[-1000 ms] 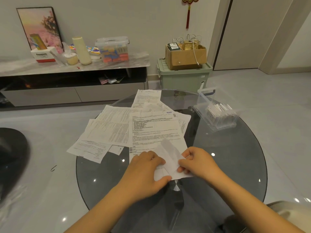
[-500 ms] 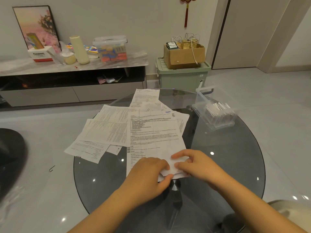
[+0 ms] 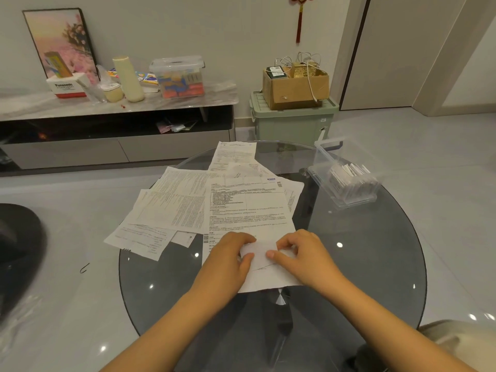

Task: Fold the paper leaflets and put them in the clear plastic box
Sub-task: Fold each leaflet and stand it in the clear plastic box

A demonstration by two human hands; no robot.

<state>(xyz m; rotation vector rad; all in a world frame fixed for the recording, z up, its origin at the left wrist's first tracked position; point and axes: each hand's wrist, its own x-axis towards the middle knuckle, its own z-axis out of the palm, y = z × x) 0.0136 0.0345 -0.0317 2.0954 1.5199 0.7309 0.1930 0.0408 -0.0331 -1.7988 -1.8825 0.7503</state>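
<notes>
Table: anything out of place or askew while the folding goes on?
Yes: the lowest unfolded leaflet overhangs the left rim of the glass table and could slip off. The clear plastic box sits fully on the glass, folded leaflets inside.

Two hands, one clear box, one spread of leaflets on one round glass surface (image 3: 375, 264).

The left hand (image 3: 228, 260) and the right hand (image 3: 303, 257) make two, both on one part-folded leaflet (image 3: 259, 255). About six more unfolded leaflets (image 3: 171, 208) overlap behind it, though the exact number is hard to tell where sheets cover each other. One clear plastic box (image 3: 346, 173) holds a row of folded leaflets (image 3: 349, 178), too tightly packed to count. Farther back stand one lidded storage tub (image 3: 178, 76), one cardboard box (image 3: 295, 88), one green bin (image 3: 292, 120) and one framed picture (image 3: 60, 40).
</notes>
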